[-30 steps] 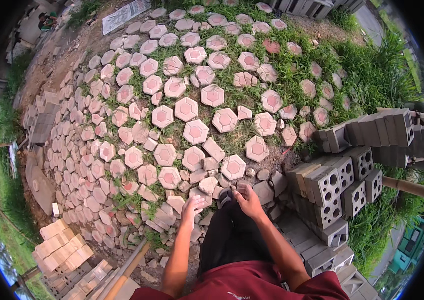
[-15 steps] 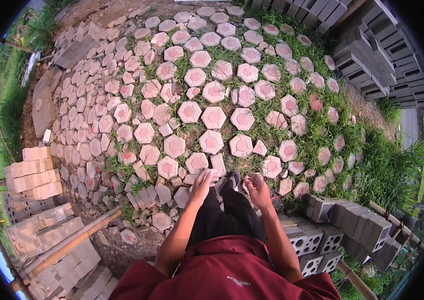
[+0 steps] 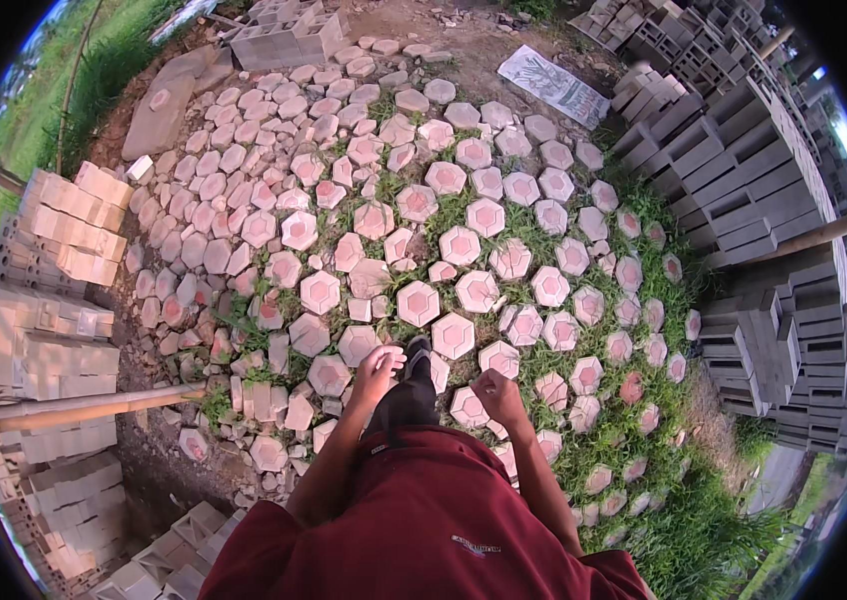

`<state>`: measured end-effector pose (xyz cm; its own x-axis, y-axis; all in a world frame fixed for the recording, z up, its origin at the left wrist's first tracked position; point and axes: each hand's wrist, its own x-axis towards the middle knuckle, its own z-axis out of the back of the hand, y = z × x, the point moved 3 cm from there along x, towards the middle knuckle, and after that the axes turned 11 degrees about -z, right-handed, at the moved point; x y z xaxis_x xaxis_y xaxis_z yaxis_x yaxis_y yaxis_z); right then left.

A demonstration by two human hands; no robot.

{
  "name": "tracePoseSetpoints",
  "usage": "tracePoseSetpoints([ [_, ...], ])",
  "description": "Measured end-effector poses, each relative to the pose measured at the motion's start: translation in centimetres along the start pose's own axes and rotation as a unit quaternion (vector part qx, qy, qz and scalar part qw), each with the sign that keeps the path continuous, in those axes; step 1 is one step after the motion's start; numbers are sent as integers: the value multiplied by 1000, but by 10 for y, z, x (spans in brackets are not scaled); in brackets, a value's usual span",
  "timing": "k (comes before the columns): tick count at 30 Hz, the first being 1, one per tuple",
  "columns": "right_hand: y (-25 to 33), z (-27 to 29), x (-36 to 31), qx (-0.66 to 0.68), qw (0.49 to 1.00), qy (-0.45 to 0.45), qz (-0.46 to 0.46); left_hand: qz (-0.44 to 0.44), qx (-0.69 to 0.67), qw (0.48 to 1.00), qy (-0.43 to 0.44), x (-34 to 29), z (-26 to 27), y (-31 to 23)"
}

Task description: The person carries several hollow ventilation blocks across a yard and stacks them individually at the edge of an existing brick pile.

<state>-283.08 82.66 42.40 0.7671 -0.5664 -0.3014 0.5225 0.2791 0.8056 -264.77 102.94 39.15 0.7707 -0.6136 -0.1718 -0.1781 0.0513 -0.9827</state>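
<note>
My left hand [image 3: 380, 370] hangs in front of my body beside my leg, its fingers loosely bent and a little apart, with nothing seen in them. My right hand [image 3: 497, 395] is closed in a loose fist, and I see nothing in it. Neither hand touches anything. Below them lie hexagonal paving blocks [image 3: 454, 336], pale with pinkish centres, set apart with grass between. One dark shoe [image 3: 419, 352] shows beneath my hands, at the end of a black trouser leg. The other foot is hidden.
Stacks of grey hollow blocks [image 3: 734, 185] stand on the right. Pale bricks [image 3: 79, 225] are piled on the left, near a wooden pole [image 3: 94, 408]. A printed white sack [image 3: 554, 88] lies at the far side. Broken stones [image 3: 179, 290] cover the left ground; tall grass [image 3: 704, 530] grows at lower right.
The view has turned to the right and moved forward over the pavers. The white sack has come into sight. My right hand has closed more; one leg has stepped ahead.
</note>
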Motion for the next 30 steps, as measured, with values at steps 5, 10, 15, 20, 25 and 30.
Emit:
tracePoseSetpoints([
  [5,38,26,137,109,993,9,-41,-19,7,998,59,162,-32,-68],
  [10,97,30,239,29,999,44,8,-93,41,994,49,267,-23,-106],
  [15,89,23,365,151,960,223,-78,-17,-8,999,-27,343,-17,-86],
  [20,137,63,533,62,975,210,-44,-31,49,993,-100,424,-14,-61],
  [25,211,111,672,178,966,186,-22,-84,43,985,-143,549,-9,-130],
  [30,225,95,788,24,967,252,34,-86,47,977,-191,637,3,-163],
])
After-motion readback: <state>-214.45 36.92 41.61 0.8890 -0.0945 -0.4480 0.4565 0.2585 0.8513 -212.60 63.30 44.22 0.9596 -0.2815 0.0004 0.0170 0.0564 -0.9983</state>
